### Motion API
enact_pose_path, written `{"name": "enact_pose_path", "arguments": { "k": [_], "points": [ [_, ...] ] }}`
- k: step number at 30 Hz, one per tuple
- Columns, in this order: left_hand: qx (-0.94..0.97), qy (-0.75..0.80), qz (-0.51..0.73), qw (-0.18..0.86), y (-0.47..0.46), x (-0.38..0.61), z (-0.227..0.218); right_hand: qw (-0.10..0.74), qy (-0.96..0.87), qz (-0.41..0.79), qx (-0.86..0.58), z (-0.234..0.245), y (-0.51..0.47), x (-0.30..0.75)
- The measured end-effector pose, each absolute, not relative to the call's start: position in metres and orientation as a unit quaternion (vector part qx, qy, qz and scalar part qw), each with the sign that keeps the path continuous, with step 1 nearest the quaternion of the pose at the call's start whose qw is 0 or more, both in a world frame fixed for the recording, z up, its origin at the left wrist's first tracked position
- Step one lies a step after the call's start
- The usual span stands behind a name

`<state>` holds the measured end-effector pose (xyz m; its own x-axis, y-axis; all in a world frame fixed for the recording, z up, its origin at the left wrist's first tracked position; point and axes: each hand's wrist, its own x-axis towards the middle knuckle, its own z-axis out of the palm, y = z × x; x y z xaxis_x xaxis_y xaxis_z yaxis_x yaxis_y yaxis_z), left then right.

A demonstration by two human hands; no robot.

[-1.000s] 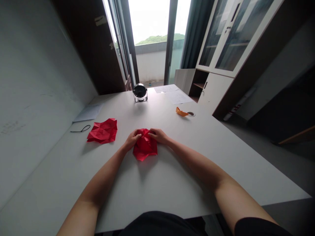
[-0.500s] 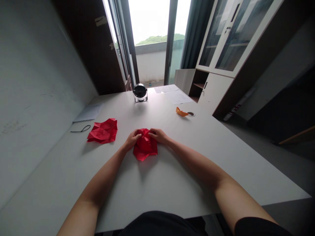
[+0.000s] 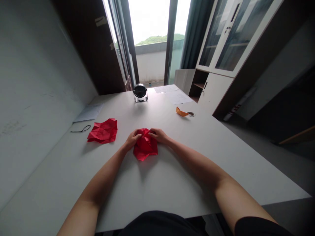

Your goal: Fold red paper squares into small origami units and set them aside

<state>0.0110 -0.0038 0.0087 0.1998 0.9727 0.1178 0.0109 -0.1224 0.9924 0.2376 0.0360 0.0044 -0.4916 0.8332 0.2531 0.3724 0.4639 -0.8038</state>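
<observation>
A creased red paper (image 3: 145, 148) lies on the white table (image 3: 172, 177) in front of me, partly folded up. My left hand (image 3: 131, 140) pinches its upper left edge, fingers closed on the paper. At the upper right edge my right hand (image 3: 158, 135) grips the same sheet, fingers curled over it. The two hands almost meet at the paper's top.
A second crumpled red sheet (image 3: 103, 131) lies to the left, with a black cord (image 3: 80, 129) and a white paper (image 3: 88, 112) beyond it. A small fan (image 3: 140, 92) stands at the far edge. An orange folded paper (image 3: 181, 112) sits at right, white sheets (image 3: 172, 93) behind it.
</observation>
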Motion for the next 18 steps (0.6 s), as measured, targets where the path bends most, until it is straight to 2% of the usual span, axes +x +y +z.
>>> {"name": "enact_pose_path", "arguments": {
  "k": [18],
  "points": [
    [0.584,0.422,0.471,0.509,-0.002,0.0105,0.008,0.324,-0.789,0.352,-0.386,0.0056,0.0355,0.2369]
  ]
}}
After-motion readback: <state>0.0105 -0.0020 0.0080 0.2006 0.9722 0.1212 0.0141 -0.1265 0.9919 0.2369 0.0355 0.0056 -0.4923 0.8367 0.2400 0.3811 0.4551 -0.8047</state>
